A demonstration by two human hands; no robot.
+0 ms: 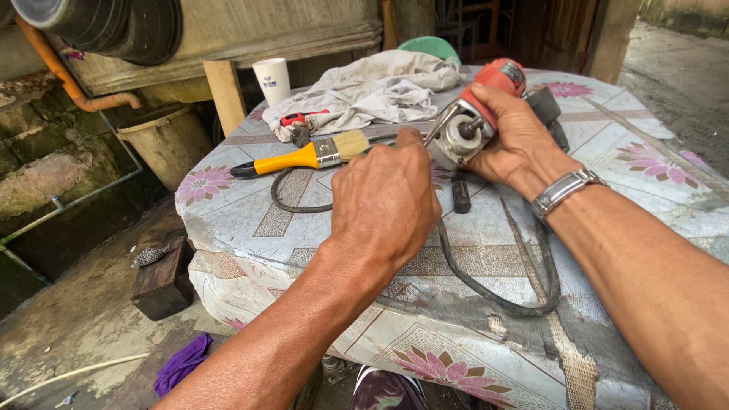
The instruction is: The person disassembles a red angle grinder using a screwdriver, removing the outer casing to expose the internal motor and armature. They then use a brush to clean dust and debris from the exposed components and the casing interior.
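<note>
While the right hand [516,140] wraps around the body of a red power tool [486,106] at the upper centre of the frame, its grip clamped on the housing, the left hand [383,201] sits just below and to the left of the tool's grey metal head, fingers curled together with the fingertips pressed toward a thin metal tool [440,125] that angles up against the spindle; whether the left hand's grip actually pinches that piece I cannot tell, since the back of the hand hides the fingertips. The power tool's long axis runs diagonally, from the grey head at lower left up to the red rear end at upper right, so its working end points toward the left hand, which is the nearer one to the spindle. The tool looks worn, with a dull metal collar around the spindle and a red plastic casing, and it is held just above the surface [653,190], a slab covered in a floral-patterned sheet. A black power cord [493,292] loops across the surface below the hands. To the left lies a paintbrush [304,157] with a yellow handle, bristles pointing right, and behind it a crumpled grey cloth [372,91] and a white cup [272,80].
</note>
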